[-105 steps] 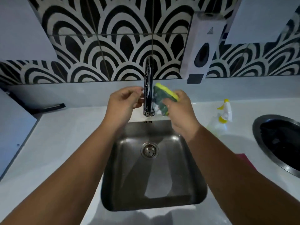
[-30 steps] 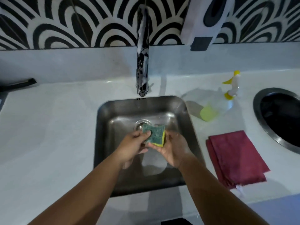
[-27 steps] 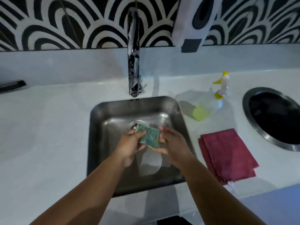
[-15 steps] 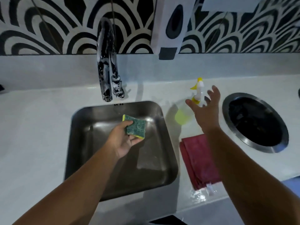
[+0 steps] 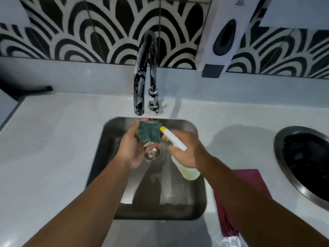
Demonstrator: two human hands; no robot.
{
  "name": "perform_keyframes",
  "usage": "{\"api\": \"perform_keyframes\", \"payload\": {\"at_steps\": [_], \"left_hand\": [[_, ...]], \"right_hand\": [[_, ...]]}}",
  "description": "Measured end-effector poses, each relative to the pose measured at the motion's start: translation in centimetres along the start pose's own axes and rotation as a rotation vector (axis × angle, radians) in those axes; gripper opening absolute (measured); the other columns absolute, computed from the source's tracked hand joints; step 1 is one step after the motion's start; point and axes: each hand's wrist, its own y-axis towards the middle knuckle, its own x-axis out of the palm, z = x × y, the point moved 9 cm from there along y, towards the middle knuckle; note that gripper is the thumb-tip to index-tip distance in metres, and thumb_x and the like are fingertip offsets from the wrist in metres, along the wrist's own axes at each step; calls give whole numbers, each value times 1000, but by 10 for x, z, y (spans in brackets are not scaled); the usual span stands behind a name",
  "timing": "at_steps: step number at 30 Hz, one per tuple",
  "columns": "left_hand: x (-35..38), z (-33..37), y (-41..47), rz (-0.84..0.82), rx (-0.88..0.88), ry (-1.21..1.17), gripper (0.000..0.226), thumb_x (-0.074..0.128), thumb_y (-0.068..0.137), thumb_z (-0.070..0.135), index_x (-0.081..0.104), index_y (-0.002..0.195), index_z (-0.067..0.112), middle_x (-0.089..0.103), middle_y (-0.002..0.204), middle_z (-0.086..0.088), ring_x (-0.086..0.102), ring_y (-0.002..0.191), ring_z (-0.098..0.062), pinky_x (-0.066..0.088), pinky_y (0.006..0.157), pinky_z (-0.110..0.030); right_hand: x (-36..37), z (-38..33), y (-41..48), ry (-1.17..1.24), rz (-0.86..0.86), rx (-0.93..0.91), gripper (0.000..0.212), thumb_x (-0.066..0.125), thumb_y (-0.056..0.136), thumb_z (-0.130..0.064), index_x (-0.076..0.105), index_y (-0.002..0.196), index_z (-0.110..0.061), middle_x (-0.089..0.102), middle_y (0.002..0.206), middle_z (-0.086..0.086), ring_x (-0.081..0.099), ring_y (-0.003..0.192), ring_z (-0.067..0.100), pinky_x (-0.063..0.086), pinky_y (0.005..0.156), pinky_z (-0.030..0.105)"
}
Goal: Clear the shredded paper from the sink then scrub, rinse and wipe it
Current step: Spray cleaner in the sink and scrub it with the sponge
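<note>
Your left hand (image 5: 131,148) holds the sponge (image 5: 149,132) over the back of the sink (image 5: 106,157), just under the spout of the tap (image 5: 145,72) and above the drain (image 5: 153,153). The fingers curl round the sponge's far and left edges, and the dark green scrubbing face is turned up towards you, with a strip of yellow showing along its left edge.

Your right hand (image 5: 187,152) grips the spray bottle (image 5: 175,140) at its neck, fingers wrapped tight round it. The bottle is tilted, with its yellow nozzle tip right at the sponge's upper right corner; you cannot tell whether the two touch. The bottle's body, with pale yellow liquid in it, hangs below your hand over the right side of the sink.

A folded dark red cloth (image 5: 249,180) lies on the white counter (image 5: 53,148) just right of the sink, partly hidden by your right forearm. Further right, a round steel-rimmed opening (image 5: 280,157) is set into the counter. A white soap dispenser (image 5: 222,32) hangs on the black-and-white tiled wall (image 5: 89,32) behind the tap.
</note>
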Motion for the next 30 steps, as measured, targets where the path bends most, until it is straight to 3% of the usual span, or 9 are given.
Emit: {"api": "perform_keyframes", "payload": {"at_steps": [3,5,9,14,18,22,25,28,30], "left_hand": [[-7,19,-9,18,70,72,36,44,105,47,66,121,24,72,114,-9,66,92,-24,50,75,-38],[-13,29,-13,32,117,113,37,43,106,46,67,123,23,73,109,-7,67,87,-21,51,73,-36],[-22,33,-17,55,120,153,45,46,105,48,63,133,18,72,119,-13,69,94,-25,54,78,-39],[-21,19,-15,76,50,146,49,55,100,49,64,132,13,71,124,-15,69,113,-30,56,95,-49],[-4,13,-8,61,52,210,24,61,99,25,66,119,14,73,114,-14,72,98,-26,58,78,-42],[17,6,-5,45,44,226,26,51,98,5,59,122,9,73,105,-14,71,97,-30,60,83,-47],[28,-2,0,43,22,295,31,51,95,-1,56,125,2,69,108,-18,73,91,-29,61,71,-41],[33,-11,2,21,4,431,29,55,95,-2,57,123,6,70,109,-18,73,88,-26,58,63,-36],[35,-16,2,4,4,499,25,62,95,1,59,117,11,72,109,-16,73,90,-26,60,66,-38]], "right_hand": [[46,-3,-3,-109,-117,66,13,57,78,-34,65,88,-32,69,81,-5,63,74,15,54,69,36],[56,-5,-5,-157,-106,75,7,61,85,-31,63,90,-27,67,80,-3,59,71,15,51,64,34],[58,-7,-5,-136,-80,41,10,59,86,-29,61,95,-28,68,88,-6,58,76,14,48,66,32],[40,3,1,-130,-12,18,4,52,81,-39,55,83,-37,64,75,-8,60,72,20,51,65,38],[-9,24,3,-8,141,81,20,55,75,-31,63,93,-32,70,88,-10,65,76,14,54,73,31],[-93,36,-3,56,421,-10,24,57,80,-15,65,101,-24,70,94,-4,67,76,17,53,72,27],[-141,55,-8,-7,580,12,25,58,89,-9,65,109,-21,70,106,-2,65,82,13,50,74,19],[-156,87,-16,-24,653,124,25,61,96,-17,64,120,-22,69,115,-5,66,96,12,55,91,30],[-160,102,-28,53,729,218,30,65,96,-30,62,125,-25,68,115,-8,65,101,13,54,95,34]]}}
